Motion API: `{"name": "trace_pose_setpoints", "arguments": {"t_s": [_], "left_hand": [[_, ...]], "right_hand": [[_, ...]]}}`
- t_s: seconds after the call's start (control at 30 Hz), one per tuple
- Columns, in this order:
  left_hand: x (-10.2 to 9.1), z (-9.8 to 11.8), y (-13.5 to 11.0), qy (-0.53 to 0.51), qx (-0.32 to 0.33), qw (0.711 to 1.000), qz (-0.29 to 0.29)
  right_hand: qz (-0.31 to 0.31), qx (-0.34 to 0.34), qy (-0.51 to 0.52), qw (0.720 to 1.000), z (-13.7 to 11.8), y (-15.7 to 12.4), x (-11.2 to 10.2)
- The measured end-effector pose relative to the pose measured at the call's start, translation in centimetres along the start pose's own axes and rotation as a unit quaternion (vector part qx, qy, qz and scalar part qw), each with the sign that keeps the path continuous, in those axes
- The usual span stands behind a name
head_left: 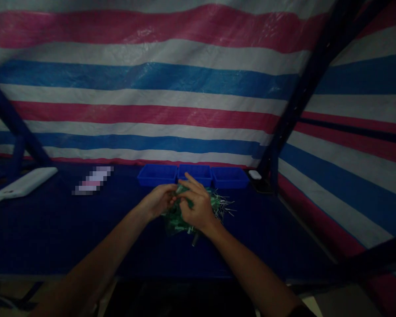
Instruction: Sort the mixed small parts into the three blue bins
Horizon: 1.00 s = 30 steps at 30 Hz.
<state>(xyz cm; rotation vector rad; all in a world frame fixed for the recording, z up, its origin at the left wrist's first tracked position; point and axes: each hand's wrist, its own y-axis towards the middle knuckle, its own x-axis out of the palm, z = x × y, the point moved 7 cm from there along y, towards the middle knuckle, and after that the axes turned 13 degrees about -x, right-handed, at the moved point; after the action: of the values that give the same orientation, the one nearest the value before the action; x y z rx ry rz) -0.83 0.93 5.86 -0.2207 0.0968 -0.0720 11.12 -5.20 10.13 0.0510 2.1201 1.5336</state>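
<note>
Two bare arms come in from the bottom, closest to us, and reach out over the dark blue table (pixel 53 229). They meet in the middle of it.

Far to the left on the table lies a long white power bank (pixel 24 182). A little to the right of it is a small pale thing (pixel 92 180) that is too blurry to name.

Next comes the left hand (pixel 158 200). Its fingers are curled in tight and they touch the pile of green parts (pixel 175 220). The right hand (pixel 196 204) is pressed up against it, resting on top of the same pile, with its fingers bent and one finger sticking up. It is too dark to tell if either hand has a piece pinched in it. The pile sits under and between both hands, and thin metal legs poke out on its right side.

Just behind the hands stand three small blue trays in a row: the left tray (pixel 156 175), the middle tray (pixel 195 172) and the right tray (pixel 230 177). They touch side by side.

Right of the trays is a little white thing (pixel 254 175), beside a dark metal post (pixel 300 97). A striped tarp (pixel 152 79) in pink, white and blue hangs behind it all.
</note>
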Motion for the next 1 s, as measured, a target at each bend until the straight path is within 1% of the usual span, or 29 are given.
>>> {"name": "trace_pose_setpoints", "arguments": {"t_s": [0.07,0.1,0.13,0.17,0.23,0.27,0.3,0.33,0.37,0.43,0.5,0.53,0.57,0.63,0.7,0.77,0.8,0.87,0.93,1.0], "left_hand": [[-1.7,1.0,-0.6,0.004,0.082,0.993,0.085],[-2.4,1.5,-1.1,0.016,0.126,0.985,0.12],[-3.0,2.1,-1.8,0.053,0.187,0.969,0.155],[-3.1,2.7,-2.6,0.105,0.247,0.948,0.172],[-2.5,3.2,-3.9,0.209,0.342,0.902,0.158],[-2.1,3.1,-4.3,0.244,0.37,0.885,0.144],[-1.9,3.0,-4.4,0.263,0.382,0.875,0.135],[-1.9,2.7,-4.4,0.265,0.381,0.876,0.132],[-2.0,2.5,-4.1,0.254,0.367,0.886,0.123],[-1.9,1.9,-3.2,0.213,0.314,0.922,0.08],[-1.7,1.8,-2.3,0.179,0.268,0.946,0.038],[-1.9,2.1,-1.9,0.171,0.256,0.951,0.041],[-2.4,2.7,-1.6,0.168,0.252,0.951,0.065],[-3.9,4.0,-0.8,0.18,0.253,0.938,0.151],[-5.2,4.8,0.2,0.228,0.244,0.916,0.221],[-5.8,4.6,1.4,0.311,0.227,0.889,0.247],[-6.1,4.2,1.8,0.334,0.225,0.878,0.258],[-6.9,2.8,1.9,0.351,0.217,0.864,0.287],[-7.3,0.6,2.1,0.38,0.173,0.866,0.275],[-7.7,-1.3,2.1,0.411,0.108,0.864,0.27]], "right_hand": [[0.013,0.032,-0.012,0.999,0.2,0.0,0.0],[0.02,0.055,-0.013,0.998,0.4,0.0,0.1],[0.025,0.08,-0.006,0.996,0.8,0.0,0.1],[0.025,0.105,0.01,0.994,1.2,-0.1,0.3],[0.012,0.156,0.072,0.985,2.2,-0.4,1.0],[0.002,0.179,0.107,0.978,2.7,-0.6,1.4],[-0.005,0.196,0.137,0.971,3.2,-0.9,1.8],[-0.007,0.208,0.156,0.966,3.6,-1.1,2.2],[-0.002,0.214,0.159,0.964,3.9,-1.3,2.3],[0.017,0.205,0.136,0.969,4.2,-1.4,2.1],[0.03,0.183,0.107,0.977,4.1,-1.2,1.7],[0.034,0.172,0.096,0.98,4.0,-1.1,1.4],[0.039,0.161,0.086,0.982,3.8,-0.9,1.1],[0.045,0.145,0.067,0.986,3.5,-0.5,0.5],[0.049,0.135,0.047,0.988,3.5,-0.3,-0.1],[0.049,0.132,0.025,0.99,3.7,-0.2,-0.6],[0.045,0.133,0.016,0.99,3.9,-0.2,-0.7],[0.032,0.136,0.001,0.99,4.5,-0.4,-0.7],[0.023,0.136,-0.012,0.99,5.0,-0.6,-0.7],[0.024,0.128,-0.026,0.991,5.3,-0.7,-0.8]]}}
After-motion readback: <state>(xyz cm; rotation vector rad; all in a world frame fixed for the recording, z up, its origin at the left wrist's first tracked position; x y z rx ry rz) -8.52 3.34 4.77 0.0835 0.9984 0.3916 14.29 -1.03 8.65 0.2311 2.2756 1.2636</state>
